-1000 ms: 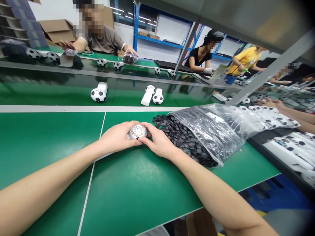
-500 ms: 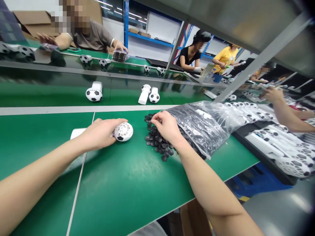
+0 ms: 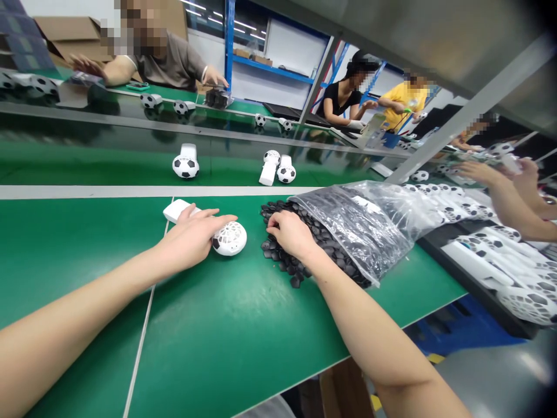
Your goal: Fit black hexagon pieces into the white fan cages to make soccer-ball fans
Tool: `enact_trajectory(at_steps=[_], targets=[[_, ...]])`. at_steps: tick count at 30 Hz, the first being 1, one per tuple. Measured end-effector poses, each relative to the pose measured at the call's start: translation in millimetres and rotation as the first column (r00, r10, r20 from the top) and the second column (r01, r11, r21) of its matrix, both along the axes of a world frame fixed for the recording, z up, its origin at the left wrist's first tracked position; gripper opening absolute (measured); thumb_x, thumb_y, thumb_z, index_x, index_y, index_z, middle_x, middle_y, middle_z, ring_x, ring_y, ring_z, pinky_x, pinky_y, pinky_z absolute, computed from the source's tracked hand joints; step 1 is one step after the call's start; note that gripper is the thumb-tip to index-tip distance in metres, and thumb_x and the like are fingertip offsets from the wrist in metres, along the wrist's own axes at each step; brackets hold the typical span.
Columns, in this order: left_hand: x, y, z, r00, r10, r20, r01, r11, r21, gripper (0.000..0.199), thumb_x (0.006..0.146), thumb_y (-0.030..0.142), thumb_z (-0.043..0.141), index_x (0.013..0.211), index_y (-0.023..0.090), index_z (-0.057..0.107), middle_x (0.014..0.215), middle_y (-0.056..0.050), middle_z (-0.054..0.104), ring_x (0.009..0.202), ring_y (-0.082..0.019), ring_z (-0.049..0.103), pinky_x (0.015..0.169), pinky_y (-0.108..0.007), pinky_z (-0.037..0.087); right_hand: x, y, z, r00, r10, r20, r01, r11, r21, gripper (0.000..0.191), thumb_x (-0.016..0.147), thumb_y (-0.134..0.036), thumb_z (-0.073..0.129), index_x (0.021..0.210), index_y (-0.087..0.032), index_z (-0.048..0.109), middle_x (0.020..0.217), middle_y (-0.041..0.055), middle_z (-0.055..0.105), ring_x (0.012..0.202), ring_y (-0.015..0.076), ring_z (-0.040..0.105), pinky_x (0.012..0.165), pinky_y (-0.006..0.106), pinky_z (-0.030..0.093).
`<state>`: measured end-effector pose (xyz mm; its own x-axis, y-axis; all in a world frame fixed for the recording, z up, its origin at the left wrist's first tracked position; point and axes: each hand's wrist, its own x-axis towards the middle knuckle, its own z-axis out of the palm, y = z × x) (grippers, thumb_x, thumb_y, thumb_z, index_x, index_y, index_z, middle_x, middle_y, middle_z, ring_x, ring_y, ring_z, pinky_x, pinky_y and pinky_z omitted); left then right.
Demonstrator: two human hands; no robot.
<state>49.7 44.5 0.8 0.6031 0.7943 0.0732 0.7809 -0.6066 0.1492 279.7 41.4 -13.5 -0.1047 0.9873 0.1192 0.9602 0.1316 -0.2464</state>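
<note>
My left hand (image 3: 189, 235) is closed over a white handheld device with a football-like round head (image 3: 230, 238). Its white handle sticks out beyond my fingers at the back, and its head has a lattice of open cells. My right hand (image 3: 289, 232) rests at a pile of small black pentagon pieces (image 3: 278, 258), with thumb and fingertips pinched together. Whatever lies between those fingertips is hidden. The pieces spill from the mouth of a clear plastic bag (image 3: 348, 220) just right of my right hand.
White devices with black patches (image 3: 186, 166) lie on the green strip behind the pale rail (image 3: 87, 193). At right, a black tray (image 3: 478, 290) holds several more. A slanted metal post (image 3: 435, 139) rises beyond the bag. Co-workers sit across and at the right.
The device in my left hand has turned, its handle swinging from the left toward the back. My right hand stays pinched at the black pile. A co-worker's hands at right have shifted.
</note>
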Motion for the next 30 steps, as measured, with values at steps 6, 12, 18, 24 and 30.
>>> enact_trajectory(at_steps=[6, 12, 18, 24, 30], targets=[[2, -2, 2.1, 1.000, 0.001, -0.020, -0.001, 1.000, 0.013, 0.067, 0.067, 0.000, 0.032, 0.129, 0.024, 0.042, 0.127, -0.005, 0.052, 0.127, -0.024, 0.033, 0.105, -0.052, 0.017, 0, 0, 0.7, 0.997, 0.008, -0.080, -0.013, 0.998, -0.064, 0.016, 0.079, -0.016, 0.055, 0.092, -0.022, 0.061, 0.089, 0.0028, 0.064, 0.082, 0.0171, 0.058, 0.067, 0.027, 0.041], [3, -1, 0.0, 1.000, 0.016, -0.009, -0.016, 1.000, -0.004, 0.066, 0.069, 0.002, 0.032, 0.131, 0.021, 0.040, 0.129, -0.007, 0.050, 0.127, -0.025, 0.032, 0.104, -0.050, 0.022, -4, -2, 0.6, 0.993, 0.067, -0.099, -0.064, 0.997, 0.040, 0.012, 0.081, -0.020, 0.054, 0.088, -0.020, 0.064, 0.090, 0.0039, 0.062, 0.083, 0.0167, 0.056, 0.072, 0.027, 0.042], [1, -1, 0.7, 1.000, -0.010, -0.027, 0.009, 0.999, -0.051, 0.064, 0.071, 0.011, 0.038, 0.134, 0.022, 0.034, 0.134, -0.007, 0.044, 0.129, -0.025, 0.028, 0.106, -0.048, 0.019, -22, -1, -5.7, 0.986, 0.163, -0.030, -0.160, 0.984, 0.085, 0.016, 0.083, -0.027, 0.055, 0.093, -0.019, 0.065, 0.094, 0.0073, 0.059, 0.094, 0.0199, 0.051, 0.080, 0.030, 0.041], [1, 0, -1.2, 0.995, -0.052, 0.082, 0.062, 0.990, -0.129, 0.083, 0.066, 0.061, 0.055, 0.135, 0.021, 0.031, 0.136, -0.010, 0.040, 0.130, -0.032, 0.023, 0.106, -0.052, 0.012, -24, -3, -3.3, 0.964, 0.194, -0.181, -0.186, 0.981, 0.061, 0.003, 0.079, -0.019, 0.059, 0.082, -0.018, 0.059, 0.078, 0.0015, 0.058, 0.076, 0.0147, 0.054, 0.069, 0.026, 0.042], [6, -3, -0.5, 0.992, -0.028, 0.124, 0.039, 0.995, -0.087, 0.076, 0.071, 0.064, 0.050, 0.131, 0.020, 0.038, 0.124, -0.013, 0.049, 0.121, -0.032, 0.035, 0.103, -0.050, 0.019, -18, -13, 11.9, 0.857, 0.280, -0.431, -0.229, 0.959, 0.168, 0.014, 0.082, -0.015, 0.052, 0.093, -0.018, 0.060, 0.088, 0.0025, 0.063, 0.083, 0.0127, 0.057, 0.078, 0.026, 0.043]])
